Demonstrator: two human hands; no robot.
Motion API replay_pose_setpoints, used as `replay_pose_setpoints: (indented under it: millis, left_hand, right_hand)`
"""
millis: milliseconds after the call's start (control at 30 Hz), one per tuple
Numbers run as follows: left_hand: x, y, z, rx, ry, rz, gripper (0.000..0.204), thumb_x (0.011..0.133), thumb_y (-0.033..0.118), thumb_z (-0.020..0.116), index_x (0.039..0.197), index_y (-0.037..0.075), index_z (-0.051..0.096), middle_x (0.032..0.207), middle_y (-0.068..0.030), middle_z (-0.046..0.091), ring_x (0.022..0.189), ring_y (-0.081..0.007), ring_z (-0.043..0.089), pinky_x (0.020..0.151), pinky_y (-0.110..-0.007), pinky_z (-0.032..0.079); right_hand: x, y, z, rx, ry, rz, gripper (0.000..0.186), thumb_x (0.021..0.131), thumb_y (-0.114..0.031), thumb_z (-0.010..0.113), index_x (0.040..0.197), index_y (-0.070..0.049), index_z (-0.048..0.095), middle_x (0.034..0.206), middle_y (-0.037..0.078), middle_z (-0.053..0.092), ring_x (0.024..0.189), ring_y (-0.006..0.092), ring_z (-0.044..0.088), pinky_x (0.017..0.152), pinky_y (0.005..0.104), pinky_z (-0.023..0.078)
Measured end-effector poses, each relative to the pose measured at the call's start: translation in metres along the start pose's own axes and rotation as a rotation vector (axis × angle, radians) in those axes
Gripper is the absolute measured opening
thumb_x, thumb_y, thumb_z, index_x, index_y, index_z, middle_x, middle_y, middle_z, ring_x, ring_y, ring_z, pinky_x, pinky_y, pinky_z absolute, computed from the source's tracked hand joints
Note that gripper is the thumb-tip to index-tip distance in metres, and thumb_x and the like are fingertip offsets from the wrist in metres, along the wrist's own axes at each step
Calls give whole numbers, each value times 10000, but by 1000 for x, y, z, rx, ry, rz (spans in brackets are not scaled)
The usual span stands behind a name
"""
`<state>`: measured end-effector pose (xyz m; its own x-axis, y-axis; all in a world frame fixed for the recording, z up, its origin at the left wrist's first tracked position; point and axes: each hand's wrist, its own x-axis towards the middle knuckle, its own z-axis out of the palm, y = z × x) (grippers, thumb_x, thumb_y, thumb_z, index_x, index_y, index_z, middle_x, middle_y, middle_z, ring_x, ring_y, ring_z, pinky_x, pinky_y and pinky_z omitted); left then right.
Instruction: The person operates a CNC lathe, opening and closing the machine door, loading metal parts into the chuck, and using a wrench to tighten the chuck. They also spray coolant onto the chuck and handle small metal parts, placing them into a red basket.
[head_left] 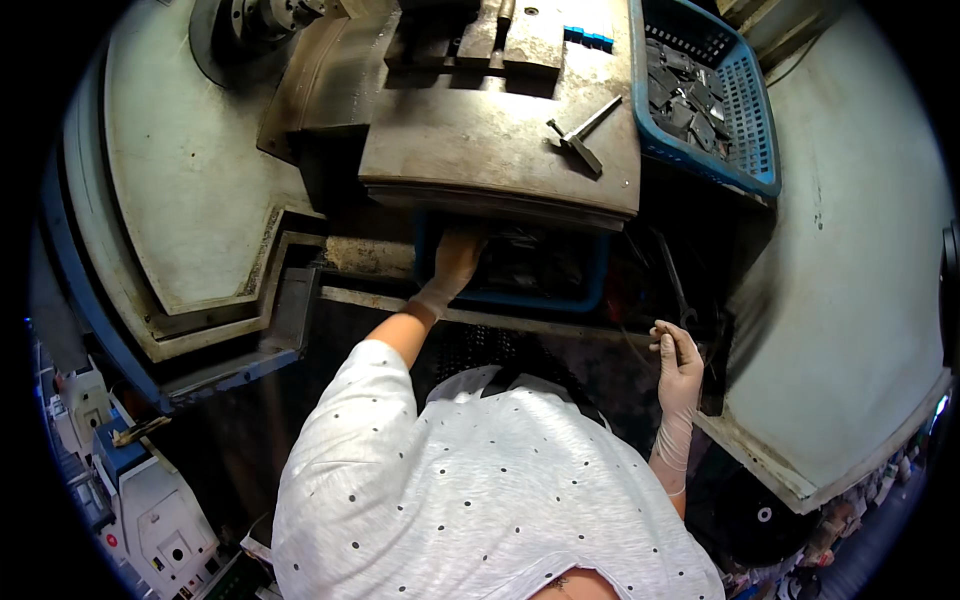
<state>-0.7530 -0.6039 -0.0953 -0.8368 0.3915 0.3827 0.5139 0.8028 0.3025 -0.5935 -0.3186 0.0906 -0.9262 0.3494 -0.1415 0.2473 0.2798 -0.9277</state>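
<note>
My left hand [458,258], in a pale glove, reaches into a blue plastic bin [598,283] below the machine table's front edge. Its fingers are lost in shadow beside the dark flat metal parts [530,268] in that bin, so I cannot see what they hold. My right hand [680,365], also gloved, is raised to the right of my body. Its fingers are curled in toward the thumb; anything between the tips is too small to make out. Near it, a long metal wrench [672,272] leans in the dark gap.
The worn steel machine table [480,160] overhangs the bin. On it lie a T-shaped metal tool [580,140] and a blue piece [588,38] beside the fixture blocks [530,45]. A blue basket [755,110] of dark metal plates stands at right. Pale machine panels [840,230] flank both sides.
</note>
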Motion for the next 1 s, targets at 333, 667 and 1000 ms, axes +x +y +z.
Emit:
replay_pose_setpoints:
  millis: [333,667,1000]
  left_hand:
    - [-39,-50,-124,-2043,513,-1384,215,786,209,553,960,84,533,848,-37,578,706,-174,546,683,-297,458]
    - [13,-117,-196,-2427,457,-582,191,820,198,486,895,33,548,851,-121,597,720,-208,597,765,-362,474]
    - [111,-118,-253,-2210,362,-330,289,779,-33,479,1062,20,505,977,-104,552,884,-176,544,823,-322,446]
  right_hand:
    - [37,-32,102,69,-380,-132,136,820,-80,481,889,6,561,826,66,556,747,115,538,647,210,425]
    - [44,-97,195,93,-645,-371,106,774,-37,522,861,8,563,798,103,577,721,169,576,650,227,446]
    - [52,-92,181,128,-432,-324,120,784,-57,510,874,6,558,775,95,567,707,164,567,634,227,434]
